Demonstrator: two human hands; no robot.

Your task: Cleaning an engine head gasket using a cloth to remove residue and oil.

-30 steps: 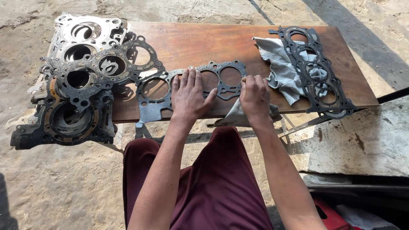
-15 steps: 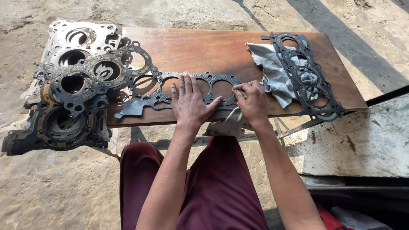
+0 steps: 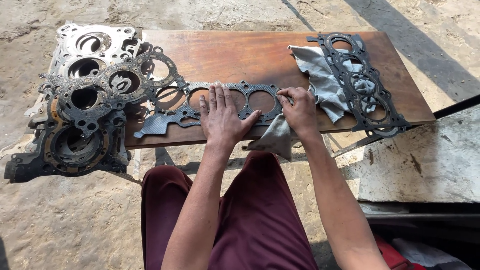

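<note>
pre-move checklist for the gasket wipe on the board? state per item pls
1. Left hand flat on the gasket, pinning it: ok.
2. Right hand at the gasket's right end, on the grey rag: ok.
3. Gasket fully on the wooden board: ok.
4. Rag clear of the board edge: not ok, it hangs over.
5. Gasket stack at left stable: cannot tell.

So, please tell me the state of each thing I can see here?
Left hand: flat, pressing the middle gasket.
Right hand: closed on a grey rag.
Right gasket: lying over a cloth.
Gasket pile: stacked, dirty.
Board: partly bare.
</note>
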